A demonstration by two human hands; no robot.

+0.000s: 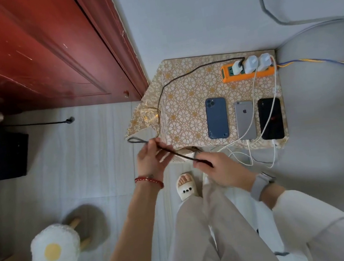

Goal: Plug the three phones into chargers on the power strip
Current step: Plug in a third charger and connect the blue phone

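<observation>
Both my left hand (152, 159) and right hand (213, 168) hold the black cable (183, 156); a hard tug could yank its charger (237, 66) from the orange power strip (247, 74).

A: L hand (151, 159)?
B: Forearm bare, reaching fwd, fingers pinched on black cable (176, 152), red bead bracelet at wrist.
A: R hand (220, 169)?
B: Lower, to the right, knuckles up, fingers closed on same cable's end; grey watch on wrist, white sleeve.
</observation>
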